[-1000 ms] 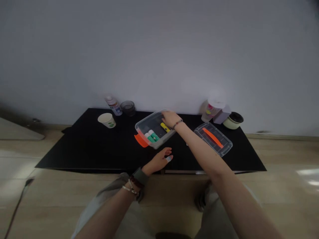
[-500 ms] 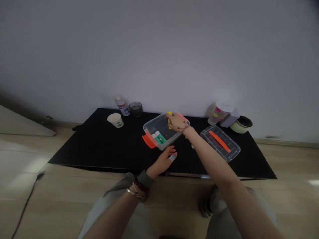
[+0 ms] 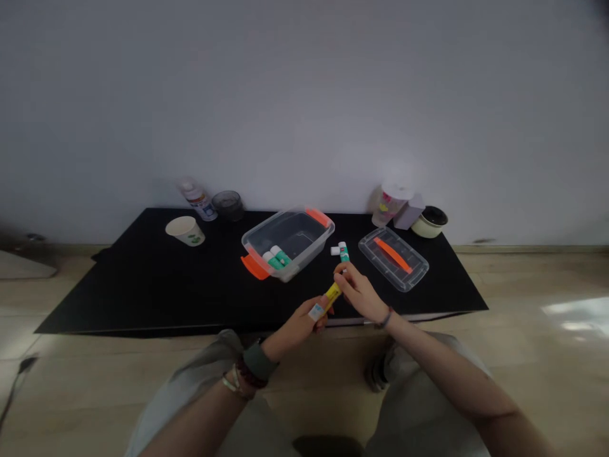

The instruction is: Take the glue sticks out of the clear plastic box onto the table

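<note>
A yellow glue stick [image 3: 333, 292] is held between my two hands near the table's front edge. My left hand [image 3: 301, 322] is wrapped round its lower end, with a light-coloured wrap on the thumb. With closed fingers, my right hand [image 3: 364, 295] grips the upper end. Just beyond my right fingers lies a green-and-white glue stick [image 3: 344, 252], with a small white piece [image 3: 335, 251] beside it. The clear plastic box [image 3: 308, 259] stands uncovered to the left, and green glue sticks [image 3: 280, 255] lie inside it.
The box's clear lid [image 3: 375, 261] with an orange handle lies on the black table [image 3: 143, 285] at right. Behind it are a plastic cup [image 3: 389, 206], a pale carton [image 3: 409, 212] and a lidded pot [image 3: 429, 223]. At left stand a paper cup [image 3: 185, 231], a bottle [image 3: 200, 202] and a dark glass bowl [image 3: 228, 206].
My right hand has brought the yellow glue stick out of the box towards me. My left hand, formerly by the box with nothing in it, now grips the stick too. The view has shifted right.
</note>
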Available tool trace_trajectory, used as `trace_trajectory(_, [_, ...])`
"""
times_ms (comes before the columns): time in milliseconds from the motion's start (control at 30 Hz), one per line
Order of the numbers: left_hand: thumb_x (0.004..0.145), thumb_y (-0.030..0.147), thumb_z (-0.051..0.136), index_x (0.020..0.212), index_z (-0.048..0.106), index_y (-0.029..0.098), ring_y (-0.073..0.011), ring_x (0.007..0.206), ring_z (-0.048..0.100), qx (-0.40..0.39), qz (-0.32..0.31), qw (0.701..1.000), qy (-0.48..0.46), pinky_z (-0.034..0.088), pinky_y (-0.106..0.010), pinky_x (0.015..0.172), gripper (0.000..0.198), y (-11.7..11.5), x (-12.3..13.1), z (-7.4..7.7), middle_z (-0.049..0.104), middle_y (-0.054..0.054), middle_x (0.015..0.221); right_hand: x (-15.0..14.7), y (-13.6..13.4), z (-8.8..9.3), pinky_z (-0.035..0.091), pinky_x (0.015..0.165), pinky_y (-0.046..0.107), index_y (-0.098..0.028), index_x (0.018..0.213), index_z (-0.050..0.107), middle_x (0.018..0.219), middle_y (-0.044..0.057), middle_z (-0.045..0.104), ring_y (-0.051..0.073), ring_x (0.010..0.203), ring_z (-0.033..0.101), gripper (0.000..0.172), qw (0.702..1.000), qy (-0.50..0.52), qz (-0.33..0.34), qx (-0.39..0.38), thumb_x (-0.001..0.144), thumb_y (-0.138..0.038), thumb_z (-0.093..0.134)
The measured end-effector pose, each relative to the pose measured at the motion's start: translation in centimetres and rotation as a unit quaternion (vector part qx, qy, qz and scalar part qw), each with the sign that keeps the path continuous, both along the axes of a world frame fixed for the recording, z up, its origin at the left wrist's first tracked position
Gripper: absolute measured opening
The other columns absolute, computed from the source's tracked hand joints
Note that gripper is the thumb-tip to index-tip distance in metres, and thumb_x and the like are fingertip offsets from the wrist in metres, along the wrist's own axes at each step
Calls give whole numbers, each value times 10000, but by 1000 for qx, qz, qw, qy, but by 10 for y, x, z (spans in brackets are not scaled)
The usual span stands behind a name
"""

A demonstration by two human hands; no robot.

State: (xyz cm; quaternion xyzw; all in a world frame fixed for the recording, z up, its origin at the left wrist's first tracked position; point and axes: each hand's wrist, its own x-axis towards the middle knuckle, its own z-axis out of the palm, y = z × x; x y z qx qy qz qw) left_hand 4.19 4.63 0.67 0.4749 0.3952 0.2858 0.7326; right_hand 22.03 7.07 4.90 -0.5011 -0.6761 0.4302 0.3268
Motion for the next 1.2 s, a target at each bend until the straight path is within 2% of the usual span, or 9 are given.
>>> trace_trajectory(200, [803,788,507,817,618,140,-93,540,437,24,-60,997,38,352,-243,539,658,-9,0,-4,507,19,599,1,-23,-2,306,566,222,-216,762,447,626,-62,452,94,571,411,244,999,-16,36,-1,955,-365,454])
trace_trajectory(467, [874,734,458,931,612,146,-109,600,449,51,-101,993,44,378,-248,566,610,-23,10,26,504,8,679,3,-36,24,266,532,224,-227,765,390,578,-85,397,84,515,375,181,998,-21,54,-9,931,-276,441])
trace_trajectory(600, [858,765,449,916,616,157,-110,565,424,-33,-144,988,-50,391,-251,559,633,-27,6,38,464,24,613,16,-37,45,272,495,220,-235,839,425,564,-93,406,82,472,363,97,996,-1,89,0,921,-264,468])
trace_trajectory(733, [873,776,380,774,605,153,-111,493,394,-185,-210,952,-125,409,-262,523,670,-37,-6,34,366,44,518,66,-7,53,276,456,226,-247,883,426,602,-79,397,95,461,360,103,986,67,-88,124,928,-332,463])
trace_trajectory(800, [853,781,420,770,611,145,-104,481,393,-190,-188,954,-138,411,-258,521,669,-36,-8,28,373,46,515,91,17,43,280,453,223,-257,997,423,595,-91,378,110,452,342,128,971,46,-201,124,974,-377,387])
trace_trajectory(900, [843,726,530,887,621,138,-92,507,425,-150,-40,982,-108,423,-239,558,596,-18,-4,19,453,40,559,104,52,8,363,554,233,-225,963,497,644,-60,489,120,550,458,175,976,-173,-113,68,906,-378,562])
trace_trajectory(1000, [874,561,610,998,590,153,-111,621,539,-149,93,984,-21,461,-242,635,427,7,2,8,567,6,698,91,77,-34,402,649,245,-193,897,573,734,0,610,149,684,573,185,940,-338,-32,0,844,-329,685])
trace_trajectory(1100, [868,409,643,1045,554,183,-145,776,632,-145,117,981,45,495,-266,719,301,29,7,-7,630,-21,848,76,90,-58,443,759,262,-171,1058,602,938,62,674,187,876,636,236,924,-377,-63,-2,862,-277,679])
trace_trajectory(1200, [847,318,644,1076,529,196,-173,905,663,-111,103,983,107,508,-286,776,284,45,13,-26,665,-51,980,70,93,-60,464,833,294,-156,1238,545,1119,123,655,217,1006,631,358,921,-365,-132,43,900,-248,621])
